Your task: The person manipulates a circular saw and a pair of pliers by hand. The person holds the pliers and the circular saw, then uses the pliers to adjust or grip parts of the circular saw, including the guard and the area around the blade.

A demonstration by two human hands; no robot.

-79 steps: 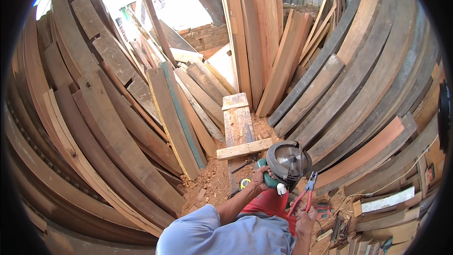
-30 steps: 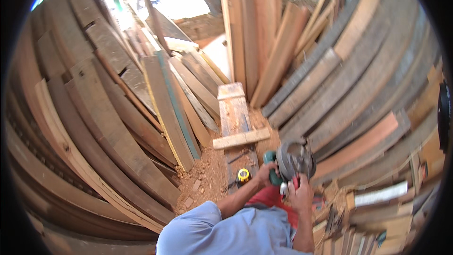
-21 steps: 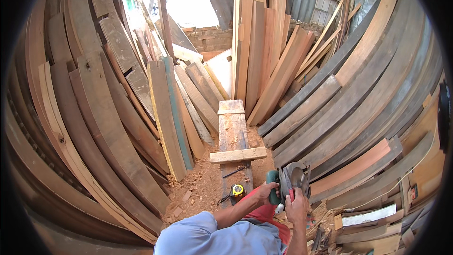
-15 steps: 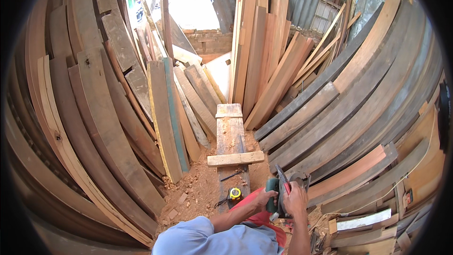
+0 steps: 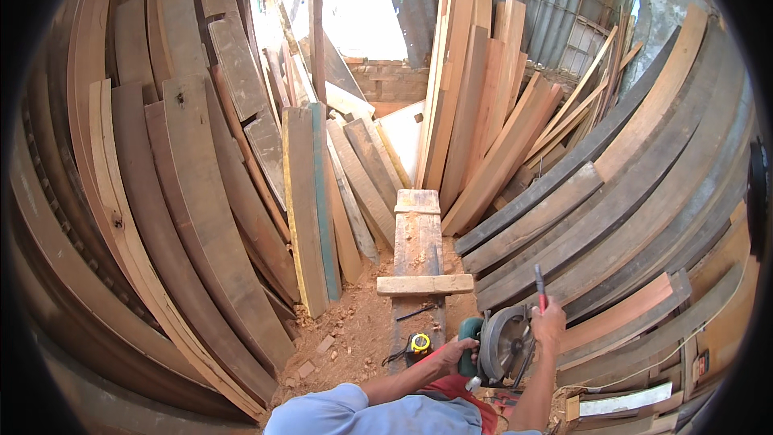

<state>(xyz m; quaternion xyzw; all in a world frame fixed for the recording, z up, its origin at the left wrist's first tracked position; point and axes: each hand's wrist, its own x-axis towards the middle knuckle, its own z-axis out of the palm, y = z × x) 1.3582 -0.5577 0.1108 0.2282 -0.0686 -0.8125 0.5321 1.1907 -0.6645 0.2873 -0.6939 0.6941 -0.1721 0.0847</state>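
Pliers raised past edge of saw, right grip clamped round them, left grip round saw, gap toward crosspiece

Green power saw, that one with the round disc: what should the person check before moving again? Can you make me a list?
1. Left hand holding the power saw: ok.
2. Right hand gripping the pliers: ok.
3. Pliers' tip away from the disc: ok, it points up, apart from it.
4. Disc standing still: cannot tell from a still picture.
5. Tape measure away from the saw: ok, it lies to the saw's left.
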